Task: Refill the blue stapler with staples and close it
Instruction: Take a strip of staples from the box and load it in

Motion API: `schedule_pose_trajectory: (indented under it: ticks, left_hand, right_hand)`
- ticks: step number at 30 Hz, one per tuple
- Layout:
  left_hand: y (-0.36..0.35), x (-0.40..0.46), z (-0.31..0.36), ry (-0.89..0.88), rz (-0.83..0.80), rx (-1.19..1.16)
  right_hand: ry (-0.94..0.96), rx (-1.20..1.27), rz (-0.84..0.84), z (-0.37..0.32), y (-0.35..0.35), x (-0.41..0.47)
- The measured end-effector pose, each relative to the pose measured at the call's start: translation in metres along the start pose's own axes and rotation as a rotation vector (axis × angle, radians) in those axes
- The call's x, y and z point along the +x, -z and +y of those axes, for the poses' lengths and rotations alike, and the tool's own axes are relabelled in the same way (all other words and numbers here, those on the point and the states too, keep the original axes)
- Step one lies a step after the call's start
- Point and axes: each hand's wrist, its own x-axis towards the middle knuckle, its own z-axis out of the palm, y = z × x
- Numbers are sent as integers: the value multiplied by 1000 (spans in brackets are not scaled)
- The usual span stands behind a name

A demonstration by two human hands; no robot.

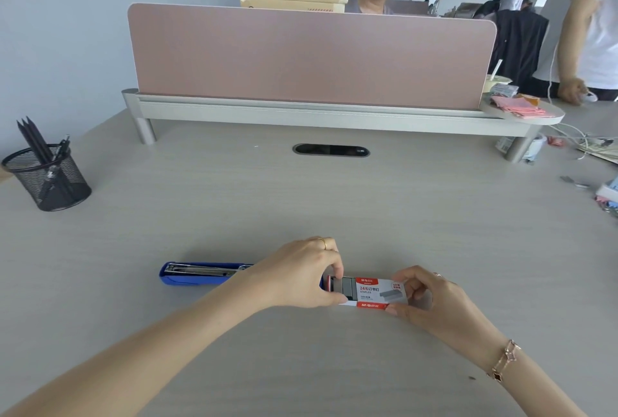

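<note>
— Both forearms are reaching in from the near edge over the desk (301,189), and the blue stapler (197,274) is lying flat on it with its top swung open, so the metal channel is showing. What is the step in hand?

— Getting a strip out of the staple box (376,293), I judge. That box is sitting just right of the stapler, with its inner tray partly slid out towards the left.

— What is the right hand (434,303) doing?

— It is pinching the right end of the box, thumb below and fingers above, clamped on the cardboard sleeve. Holding that end steady is probably what matters most, so the tray is not jerking free and spilling.

— And the left hand (301,274)?

— It is curling over the tray's open end, forefinger and thumb closing on the grey staples (348,287) there. Whether they are already gripping a strip or only touching it, I cannot tell.

— Any advice?

— Pulling the strip straight and level, without bending it, so it is not snapping before reaching the channel
</note>
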Motion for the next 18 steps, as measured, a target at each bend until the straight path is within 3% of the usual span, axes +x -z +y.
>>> schedule_pose_trajectory:
  ticks: [18]
  left_hand:
    - [-1, -1, -3, 122, 86, -278]
  right_hand:
    - [36, -101, 5, 1, -3, -2]
